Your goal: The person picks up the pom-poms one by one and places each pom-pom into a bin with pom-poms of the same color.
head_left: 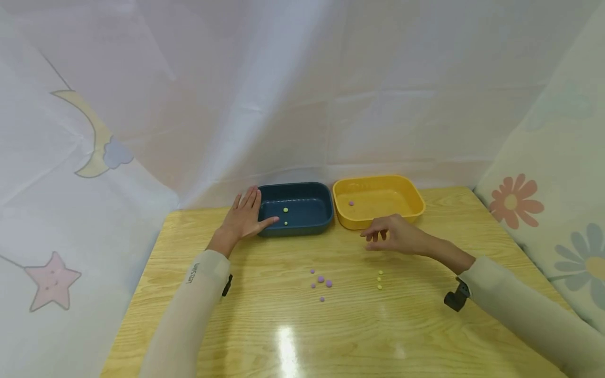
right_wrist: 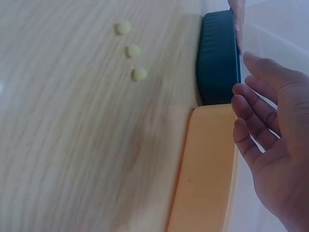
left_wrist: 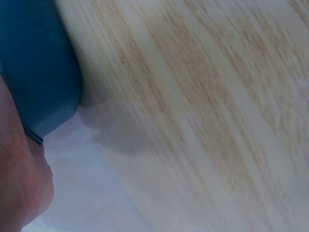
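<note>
My left hand (head_left: 243, 216) rests on the left rim of a dark blue dish (head_left: 302, 231), fingers straight and thumb reaching over its near corner. Two small yellow balls (head_left: 285, 210) lie in that dish. Just in front of a yellow dish (head_left: 416, 205), my right hand (head_left: 399, 235) hovers with loosely bent fingers. In the right wrist view nothing shows between the fingers of this hand (right_wrist: 285, 121). One purple ball (head_left: 351, 203) is inside the yellow dish. Three yellow balls (head_left: 379, 280) form a short row on the table, right of several purple balls (head_left: 321, 279).
Both dishes stand side by side at the back of the wooden table (head_left: 264, 315). A white cloth (head_left: 378, 121) hangs close behind them. Patterned cloth (head_left: 562, 210) borders the table on the right, and more of it on the left.
</note>
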`<state>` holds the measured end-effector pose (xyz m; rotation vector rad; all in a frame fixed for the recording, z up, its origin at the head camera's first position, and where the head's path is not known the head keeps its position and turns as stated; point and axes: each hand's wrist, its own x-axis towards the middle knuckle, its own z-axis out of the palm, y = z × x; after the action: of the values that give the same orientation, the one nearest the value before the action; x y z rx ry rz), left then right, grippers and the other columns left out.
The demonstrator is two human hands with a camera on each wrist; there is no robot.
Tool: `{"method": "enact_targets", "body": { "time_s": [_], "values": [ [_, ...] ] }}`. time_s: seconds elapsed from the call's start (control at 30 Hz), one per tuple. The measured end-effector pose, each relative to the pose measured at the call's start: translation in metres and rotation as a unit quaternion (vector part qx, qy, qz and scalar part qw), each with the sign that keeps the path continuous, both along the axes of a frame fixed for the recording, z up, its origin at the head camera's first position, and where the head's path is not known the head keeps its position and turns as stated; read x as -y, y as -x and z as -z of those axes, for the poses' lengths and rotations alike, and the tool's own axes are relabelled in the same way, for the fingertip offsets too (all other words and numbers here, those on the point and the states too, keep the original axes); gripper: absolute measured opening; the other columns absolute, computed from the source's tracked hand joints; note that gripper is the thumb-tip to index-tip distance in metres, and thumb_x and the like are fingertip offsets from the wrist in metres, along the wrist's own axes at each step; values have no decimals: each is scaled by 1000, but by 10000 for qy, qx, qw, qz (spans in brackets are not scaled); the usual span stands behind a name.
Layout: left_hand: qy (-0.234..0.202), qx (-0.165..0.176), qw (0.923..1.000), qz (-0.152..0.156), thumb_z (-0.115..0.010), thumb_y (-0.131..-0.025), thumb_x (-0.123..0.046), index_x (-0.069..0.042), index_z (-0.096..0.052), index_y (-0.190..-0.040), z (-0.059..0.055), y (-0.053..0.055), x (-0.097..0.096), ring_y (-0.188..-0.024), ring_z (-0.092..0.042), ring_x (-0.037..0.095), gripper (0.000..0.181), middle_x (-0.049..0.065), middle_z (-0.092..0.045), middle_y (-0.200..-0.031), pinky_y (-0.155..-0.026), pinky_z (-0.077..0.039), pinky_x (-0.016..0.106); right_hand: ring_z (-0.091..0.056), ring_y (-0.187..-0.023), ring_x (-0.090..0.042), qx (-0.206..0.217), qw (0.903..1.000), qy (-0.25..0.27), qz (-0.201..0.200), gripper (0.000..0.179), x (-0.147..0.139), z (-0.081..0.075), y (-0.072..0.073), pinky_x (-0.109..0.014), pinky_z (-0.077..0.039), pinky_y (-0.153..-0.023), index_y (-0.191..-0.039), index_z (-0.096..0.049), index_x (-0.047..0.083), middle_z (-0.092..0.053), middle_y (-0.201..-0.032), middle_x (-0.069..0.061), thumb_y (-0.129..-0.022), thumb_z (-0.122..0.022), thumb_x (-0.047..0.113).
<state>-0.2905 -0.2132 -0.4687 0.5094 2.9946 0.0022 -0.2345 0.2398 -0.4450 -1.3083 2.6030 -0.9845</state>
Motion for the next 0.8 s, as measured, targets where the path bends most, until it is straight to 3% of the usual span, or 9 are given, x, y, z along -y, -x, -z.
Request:
{"method": "enact_targets", "body": {
  "time_s": [0.2,0.53,0.8],
  "values": [
    [-8,-1,10000,3,-24,-98,-86,-1,1,-169,2,2,1,-165,6,31,114,16,9,-177,-132,1,54,-65,-82,-2,253,9996,-111,-79,22,-19,10,-7,-29,-58,-67,-116,-81,9,-75,-97,3,-95,-82,16],
    [-44,47,10000,-41,-30,-100,-83,-1,2,-169,2,2,0,-165,7,31,111,15,11,-177,-132,3,54,-67,-78,-7,736,9967,174,-300,27,-35,31,-17,-28,-57,-63,-115,-81,3,-77,-96,-5,-92,-86,14],
    [-57,14,10000,-69,-31,-102,-81,-1,1,-169,3,2,-1,-165,6,30,109,15,8,-177,-132,2,53,-65,-76,-14,1097,9937,152,-181,26,-38,41,-22,-25,-54,-63,-113,-82,8,-77,-98,-4,-88,-88,14]
  ]
}}
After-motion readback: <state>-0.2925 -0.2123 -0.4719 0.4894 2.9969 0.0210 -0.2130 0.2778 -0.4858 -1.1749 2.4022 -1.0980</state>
